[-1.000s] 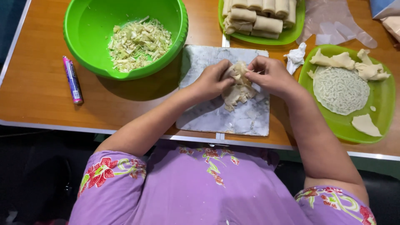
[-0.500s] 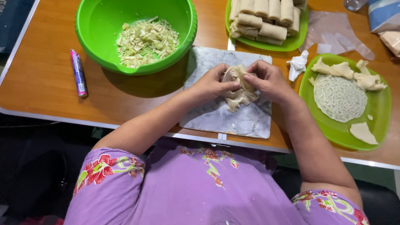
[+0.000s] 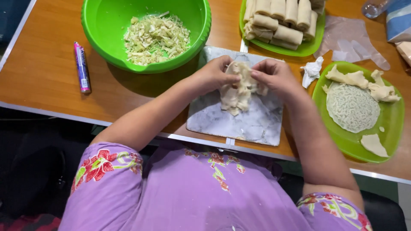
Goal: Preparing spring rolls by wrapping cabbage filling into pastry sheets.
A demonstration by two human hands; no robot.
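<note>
Far out to the left of the hands, a small purple-and-pink tube (image 3: pixel 81 66) lies on the wooden bench (image 3: pixel 38 81), its long axis running away from the person. Nearer, up and to the left of the left hand, a green bowl (image 3: pixel 105 40) holds shredded cabbage filling (image 3: pixel 156 39), well apart from the fingers.

The left hand (image 3: pixel 212 75) and the right hand (image 3: pixel 276 77) meet over a grey marble slab (image 3: pixel 252 122) that lies on the bench straight ahead of the person. Between them they hold a pale, crumpled wrapper sheet (image 3: pixel 237 90): both hands are closed on its upper edge in a pinch, thumbs and fingertips pressed into the top, one at each corner. The sheet hangs down from that grip toward the person, its long axis running from the fingers to the slab, its lower edge at or just above the stone; I cannot tell whether it touches. Both hands are equally near it, the left on its left corner, the right on its right.

Beyond the right hand, a green tray (image 3: pixel 306 49) carries finished rolls (image 3: pixel 280 19) laid side by side. Just right of the right hand lies a crumpled white scrap (image 3: pixel 311 70), then clear plastic gloves (image 3: pixel 355 40), and farthest right a green plate (image 3: pixel 396 124) bearing a round lacy wrapper (image 3: pixel 352 107) and torn dough pieces (image 3: pixel 349 78).
</note>
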